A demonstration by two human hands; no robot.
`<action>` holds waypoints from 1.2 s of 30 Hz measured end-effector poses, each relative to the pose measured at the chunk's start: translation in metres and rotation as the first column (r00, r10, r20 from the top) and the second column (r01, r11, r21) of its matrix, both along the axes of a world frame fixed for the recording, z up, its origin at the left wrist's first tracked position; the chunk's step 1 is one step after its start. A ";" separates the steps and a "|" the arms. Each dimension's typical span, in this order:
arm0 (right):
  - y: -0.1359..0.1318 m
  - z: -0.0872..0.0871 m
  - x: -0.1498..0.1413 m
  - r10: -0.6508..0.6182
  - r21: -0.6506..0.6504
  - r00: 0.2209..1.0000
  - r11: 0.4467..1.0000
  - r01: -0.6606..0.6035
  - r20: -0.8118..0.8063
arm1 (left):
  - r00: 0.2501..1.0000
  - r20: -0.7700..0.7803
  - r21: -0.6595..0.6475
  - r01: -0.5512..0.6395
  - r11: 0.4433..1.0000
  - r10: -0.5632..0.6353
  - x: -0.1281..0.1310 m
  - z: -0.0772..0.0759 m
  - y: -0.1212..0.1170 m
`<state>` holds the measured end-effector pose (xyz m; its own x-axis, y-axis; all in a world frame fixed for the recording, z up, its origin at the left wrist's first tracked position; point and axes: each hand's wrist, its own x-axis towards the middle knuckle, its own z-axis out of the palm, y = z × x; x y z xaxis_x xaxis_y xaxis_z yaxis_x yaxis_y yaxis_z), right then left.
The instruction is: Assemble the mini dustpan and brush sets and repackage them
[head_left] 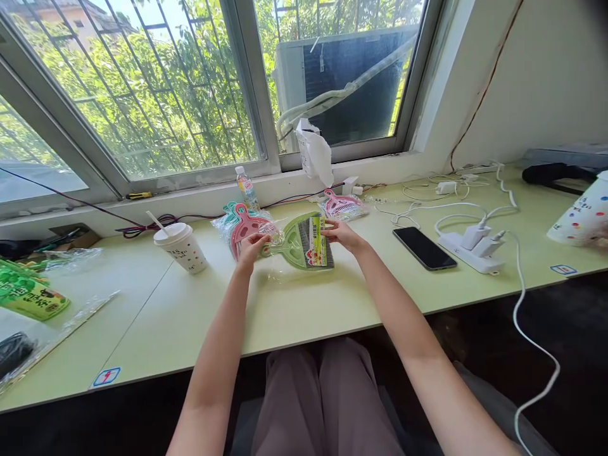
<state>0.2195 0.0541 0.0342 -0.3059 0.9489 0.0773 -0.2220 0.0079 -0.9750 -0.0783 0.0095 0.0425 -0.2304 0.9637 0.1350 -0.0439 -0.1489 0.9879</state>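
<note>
A green mini dustpan and brush set (304, 244) in a clear plastic bag lies on the pale green desk (304, 304) in front of me. My left hand (251, 246) pinches the handle end of the set at its left. My right hand (342, 233) grips the right edge of the bag by the printed label. A pink and teal set (242, 223) in its bag lies just behind my left hand. Another pink set (342, 204) lies behind my right hand.
A lidded paper cup with a straw (181, 247) stands at the left, a small bottle (247, 188) by the window. A black phone (424, 247), a white power strip (470, 250) with chargers and cables lie at the right. Green packets (28, 294) sit far left.
</note>
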 end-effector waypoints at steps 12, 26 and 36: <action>0.015 -0.006 0.014 -0.470 -0.217 0.802 0.882 0.418 -0.367 | 0.572 0.123 0.081 -0.820 0.566 0.811 -0.041 0.000 0.005; 0.010 -0.008 -0.005 -0.417 -0.215 0.833 0.907 0.361 -0.363 | 0.748 -0.367 0.480 -0.357 0.802 0.552 0.019 0.006 -0.020; -0.003 -0.005 -0.030 -0.198 -0.083 0.934 0.980 0.181 -0.298 | 0.917 0.099 -0.059 0.393 0.917 -0.387 0.066 -0.012 -0.020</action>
